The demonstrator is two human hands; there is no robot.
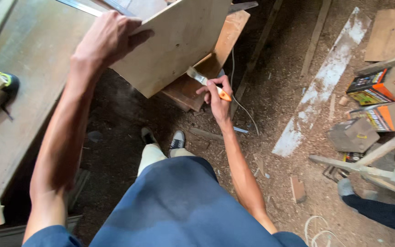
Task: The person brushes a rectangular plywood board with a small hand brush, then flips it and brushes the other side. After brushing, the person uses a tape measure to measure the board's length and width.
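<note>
Sawdust covers the dirt floor (270, 91) under the person's feet. Left hand (106, 39) reaches up with a long straight arm, fingers wrapped tight on the corner of a tilted wooden board (174, 43). Right hand (216, 97), arm bent, pinches a small paintbrush (206, 82) with an orange handle; its bristles sit just beside the board's lower edge.

Paintbrush (205, 81) handle orange; plywood panel (174, 43) pale tan; boxes (379, 86) orange-black; shirt (179, 206) blue.
</note>
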